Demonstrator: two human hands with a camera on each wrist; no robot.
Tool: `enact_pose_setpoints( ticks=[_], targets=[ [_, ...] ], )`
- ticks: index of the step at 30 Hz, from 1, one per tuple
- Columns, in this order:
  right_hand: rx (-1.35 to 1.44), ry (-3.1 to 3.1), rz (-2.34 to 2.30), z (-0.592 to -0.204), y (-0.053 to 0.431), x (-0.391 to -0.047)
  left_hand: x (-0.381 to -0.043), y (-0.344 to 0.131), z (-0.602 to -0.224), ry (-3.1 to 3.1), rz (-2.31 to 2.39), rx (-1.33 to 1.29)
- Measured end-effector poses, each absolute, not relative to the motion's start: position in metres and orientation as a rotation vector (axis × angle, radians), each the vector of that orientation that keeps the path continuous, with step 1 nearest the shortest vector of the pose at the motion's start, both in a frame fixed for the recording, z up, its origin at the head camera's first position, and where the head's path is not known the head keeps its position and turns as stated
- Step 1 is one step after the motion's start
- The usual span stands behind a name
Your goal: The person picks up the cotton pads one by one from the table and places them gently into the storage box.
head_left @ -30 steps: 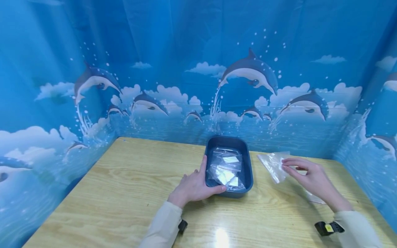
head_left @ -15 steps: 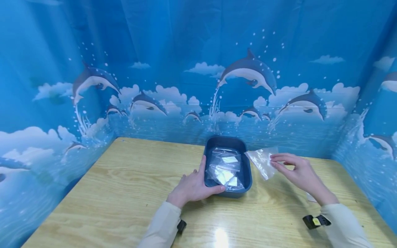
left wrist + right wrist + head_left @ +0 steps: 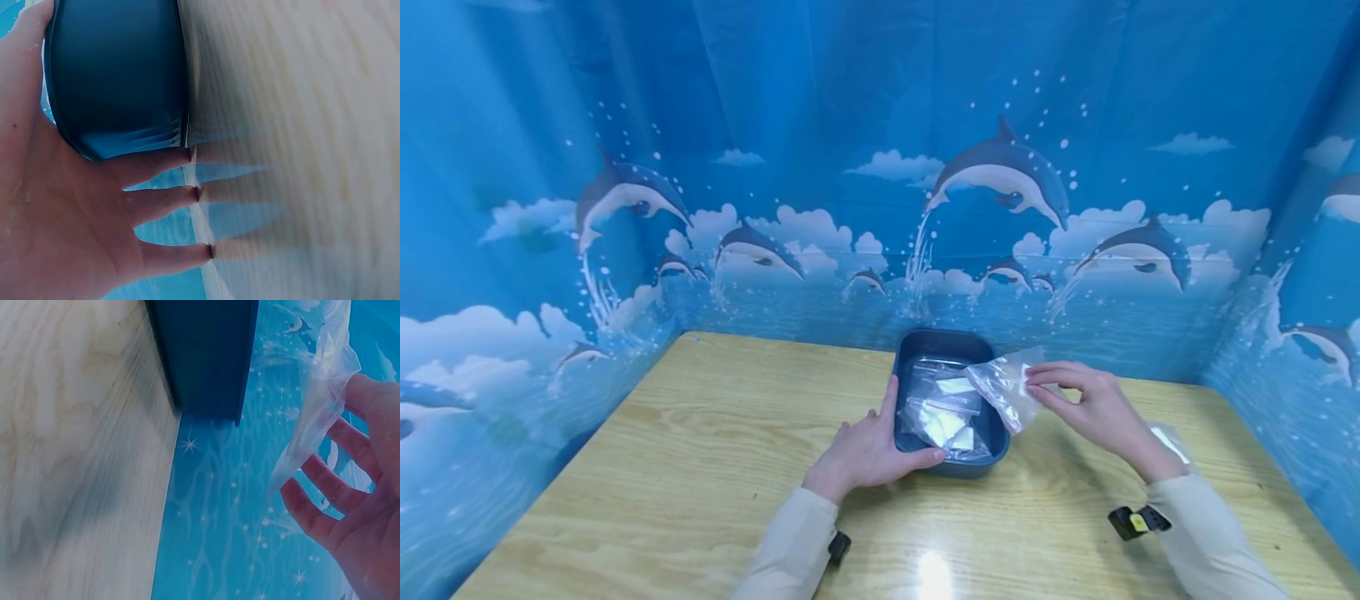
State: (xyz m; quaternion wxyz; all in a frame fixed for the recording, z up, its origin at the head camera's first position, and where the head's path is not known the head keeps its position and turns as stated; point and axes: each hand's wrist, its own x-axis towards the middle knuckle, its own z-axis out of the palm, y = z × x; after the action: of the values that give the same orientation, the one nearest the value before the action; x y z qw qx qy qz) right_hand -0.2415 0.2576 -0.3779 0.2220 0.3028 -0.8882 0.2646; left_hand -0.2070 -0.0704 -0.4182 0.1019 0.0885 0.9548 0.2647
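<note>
A dark blue plastic bin [image 3: 955, 469] stands at the back middle of the table, with several clear zip bags [image 3: 946, 423] holding white pieces inside. My left hand [image 3: 868, 454] rests against its near left corner, index finger along the left side and thumb over the front rim. In the left wrist view, straight fingers [image 3: 165, 206] spread beside the bin [image 3: 119, 75]. My right hand [image 3: 1086, 408] pinches another clear zip bag [image 3: 1003, 387] between thumb and fingertips; its left part overlaps the bin's right rim. The right wrist view shows this bag [image 3: 315, 406] hanging from the fingers.
Another clear bag with something white [image 3: 1171, 440] lies on the wooden table [image 3: 760, 417], partly hidden behind the right forearm. A blue dolphin-print curtain [image 3: 820, 208] closes off the back and both sides.
My right hand has moved left with the pinched bag, from right of the bin to its right rim. The bag on the table shows more behind the forearm. The left hand stays put.
</note>
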Motion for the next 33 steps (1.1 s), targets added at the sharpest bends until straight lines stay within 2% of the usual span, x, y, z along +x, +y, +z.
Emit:
enact_pose_setpoints(
  ticks=[33],
  targets=[
    [1.11, -2.54, 0.718, -0.383, 0.196, -0.256, -0.208, -0.069, -0.417, 2.813, 0.768, 0.241]
  ],
)
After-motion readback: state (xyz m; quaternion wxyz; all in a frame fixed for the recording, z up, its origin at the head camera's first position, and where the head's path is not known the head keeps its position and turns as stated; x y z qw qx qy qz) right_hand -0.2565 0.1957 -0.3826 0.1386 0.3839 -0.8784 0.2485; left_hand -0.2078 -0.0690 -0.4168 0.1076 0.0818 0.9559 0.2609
